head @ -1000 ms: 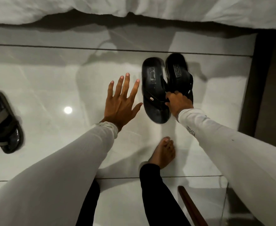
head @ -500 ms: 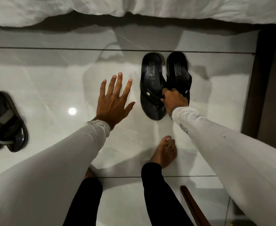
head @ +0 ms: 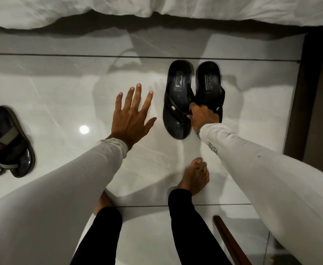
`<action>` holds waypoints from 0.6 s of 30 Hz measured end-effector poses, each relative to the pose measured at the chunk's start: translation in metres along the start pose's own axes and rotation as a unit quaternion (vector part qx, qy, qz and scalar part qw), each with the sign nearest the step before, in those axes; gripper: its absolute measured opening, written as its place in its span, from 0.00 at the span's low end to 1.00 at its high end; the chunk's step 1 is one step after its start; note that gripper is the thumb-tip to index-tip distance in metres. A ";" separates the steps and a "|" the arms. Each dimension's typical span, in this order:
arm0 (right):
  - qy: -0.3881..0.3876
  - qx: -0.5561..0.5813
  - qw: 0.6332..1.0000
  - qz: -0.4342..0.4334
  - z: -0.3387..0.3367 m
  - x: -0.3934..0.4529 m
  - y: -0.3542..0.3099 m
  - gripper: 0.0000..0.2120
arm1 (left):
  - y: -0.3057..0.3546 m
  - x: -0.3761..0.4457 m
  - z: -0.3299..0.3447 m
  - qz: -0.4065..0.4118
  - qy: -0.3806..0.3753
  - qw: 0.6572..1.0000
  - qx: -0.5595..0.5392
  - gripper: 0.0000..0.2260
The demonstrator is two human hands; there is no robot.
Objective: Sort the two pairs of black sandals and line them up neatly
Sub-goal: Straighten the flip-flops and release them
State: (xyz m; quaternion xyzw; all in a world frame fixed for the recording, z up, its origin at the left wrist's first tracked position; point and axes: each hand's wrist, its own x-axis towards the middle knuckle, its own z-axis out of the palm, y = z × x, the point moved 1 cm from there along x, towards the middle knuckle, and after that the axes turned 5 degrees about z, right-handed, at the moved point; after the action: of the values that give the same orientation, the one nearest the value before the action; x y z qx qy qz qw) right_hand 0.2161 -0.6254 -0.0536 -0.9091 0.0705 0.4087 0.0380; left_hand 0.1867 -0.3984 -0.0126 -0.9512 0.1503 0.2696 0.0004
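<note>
Your right hand (head: 203, 117) grips the thong pair (head: 193, 98) by its straps. Your left hand (head: 131, 119), open, empty. Strapped pair (head: 7, 142) lies far left, nearer that hand.

Black thong sandals (head: 193, 96) side by side, strapped pair (head: 7, 142) overlapping far left

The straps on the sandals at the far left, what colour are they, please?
Grey, on black sandals; only the head view shows them.

1. Two black thong sandals (head: 178, 100) lay side by side on the floor (head: 61, 88).
2. Two strapped sandals (head: 7, 142) sat stacked at the left edge.
3. Two hands, left (head: 132, 117) and right (head: 202, 116), showed.
4. Two bare feet (head: 195, 176) stood below.
</note>
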 end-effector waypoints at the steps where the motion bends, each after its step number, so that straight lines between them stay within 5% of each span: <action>1: -0.001 -0.003 1.000 0.001 -0.001 -0.003 -0.001 0.16 | -0.002 -0.002 0.000 -0.001 0.002 1.000 0.001 0.35; 8: 0.056 -0.079 0.995 -0.028 -0.014 -0.038 -0.020 0.32 | -0.020 -0.031 -0.011 -0.025 0.029 0.999 -0.013 0.35; 18: 0.105 -0.148 0.977 -0.110 0.000 -0.111 -0.159 0.34 | -0.122 -0.151 0.003 -0.095 0.071 0.992 -0.049 0.34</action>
State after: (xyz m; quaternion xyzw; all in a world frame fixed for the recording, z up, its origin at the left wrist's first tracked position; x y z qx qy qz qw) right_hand 0.1690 -0.4577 0.0313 -0.9449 -0.0878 0.3098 -0.0597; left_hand 0.0976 -0.2386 0.0522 -0.9768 0.0454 0.2068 -0.0318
